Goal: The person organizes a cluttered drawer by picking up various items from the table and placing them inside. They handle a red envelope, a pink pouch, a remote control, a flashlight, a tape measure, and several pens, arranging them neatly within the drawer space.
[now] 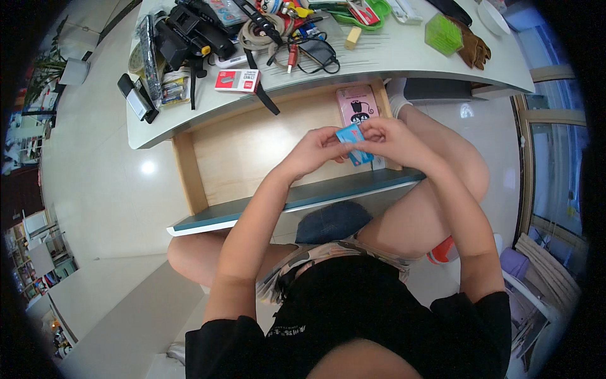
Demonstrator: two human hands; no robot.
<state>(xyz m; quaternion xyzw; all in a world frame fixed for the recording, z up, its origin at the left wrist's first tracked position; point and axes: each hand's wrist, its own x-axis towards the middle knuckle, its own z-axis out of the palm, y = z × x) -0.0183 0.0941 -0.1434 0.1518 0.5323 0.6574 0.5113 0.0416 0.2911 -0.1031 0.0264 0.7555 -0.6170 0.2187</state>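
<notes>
A small blue printed packet (355, 144) is held between both hands above the right part of an open wooden drawer (236, 156). My left hand (318, 149) grips its left side, and my right hand (389, 138) has its fingers on the right side. Just beyond the hands, a pink booklet or box with a black cat picture (357, 103) lies in the drawer's back right corner. Part of a pale item shows in the drawer below my right hand; what it is cannot be told.
On the white desk (402, 61) lie a red and white box (237, 80), coiled cable (260, 33), a black device (203, 33), a green container (443, 34) and brown gloves (471, 47). The drawer's front edge (303, 198) crosses above my lap.
</notes>
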